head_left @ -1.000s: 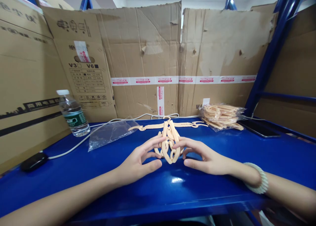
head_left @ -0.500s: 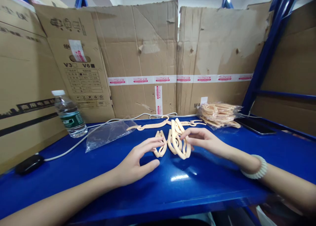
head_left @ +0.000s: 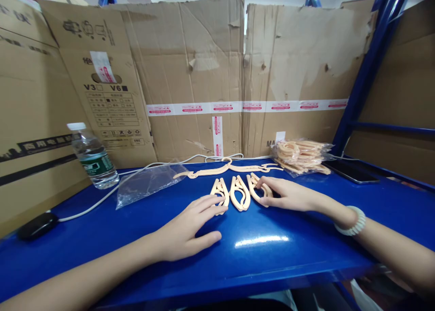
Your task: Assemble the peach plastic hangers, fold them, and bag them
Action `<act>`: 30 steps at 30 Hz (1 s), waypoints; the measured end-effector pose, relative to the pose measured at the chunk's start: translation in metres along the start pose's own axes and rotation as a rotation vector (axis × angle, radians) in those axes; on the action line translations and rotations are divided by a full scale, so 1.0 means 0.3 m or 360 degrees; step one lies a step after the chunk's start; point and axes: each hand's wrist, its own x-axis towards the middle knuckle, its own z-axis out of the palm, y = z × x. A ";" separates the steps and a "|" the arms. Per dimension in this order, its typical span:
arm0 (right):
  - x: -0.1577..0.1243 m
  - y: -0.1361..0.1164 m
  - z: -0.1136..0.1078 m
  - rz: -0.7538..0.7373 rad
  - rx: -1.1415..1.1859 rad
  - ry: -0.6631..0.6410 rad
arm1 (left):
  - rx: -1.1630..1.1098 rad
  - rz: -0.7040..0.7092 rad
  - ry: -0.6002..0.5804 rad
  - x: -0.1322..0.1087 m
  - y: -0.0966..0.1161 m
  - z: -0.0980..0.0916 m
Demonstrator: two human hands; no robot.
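folded hangers (head_left: 247,194) lie in a row of three on the blue table (head_left: 190,279). the left hand (head_left: 181,227), thumb spread wide from its fingers, partly covers the left one; fingertip contact is unclear. the right hand (head_left: 288,194) hides part of the right one, fingers and thumb at its edges, though i cannot tell whether they pinch it. both forearms (head_left: 115,262) run out of frame. further back lie an opened hanger (head_left: 210,171), a clear bag (head_left: 147,185) and bagged hangers (head_left: 301,157), too jumbled under plastic to count.
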 end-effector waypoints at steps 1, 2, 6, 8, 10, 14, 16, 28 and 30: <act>-0.002 -0.004 -0.003 -0.0005 -0.0003 -0.0022 | 0.0028 -0.0018 -0.0065 -0.001 0.004 -0.002; -0.004 -0.007 -0.006 -0.0012 -0.0007 -0.0037 | 0.0052 -0.0036 -0.0128 -0.002 0.007 -0.004; -0.009 -0.010 -0.013 -0.0034 -0.0039 -0.0053 | 0.0093 -0.0057 -0.0280 -0.002 0.018 -0.009; -0.010 -0.009 -0.014 -0.0040 -0.0060 -0.0064 | 0.0098 -0.0051 -0.0292 -0.002 0.020 -0.010; -0.010 -0.009 -0.013 -0.0047 -0.0086 -0.0082 | 0.0106 -0.0053 -0.0306 -0.002 0.021 -0.011; -0.009 -0.004 -0.010 -0.0098 -0.0124 -0.0097 | 0.0108 -0.0082 -0.0322 0.001 0.024 -0.015; -0.007 -0.003 -0.008 -0.0108 -0.0136 -0.0098 | 0.0111 -0.0095 -0.0329 0.002 0.027 -0.018; 0.003 -0.005 0.006 -0.0122 -0.0193 -0.0045 | 0.0088 -0.0098 -0.0327 0.001 0.020 -0.022; 0.005 -0.004 0.008 -0.0134 -0.0199 -0.0034 | 0.0073 -0.0079 -0.0319 0.001 0.013 -0.023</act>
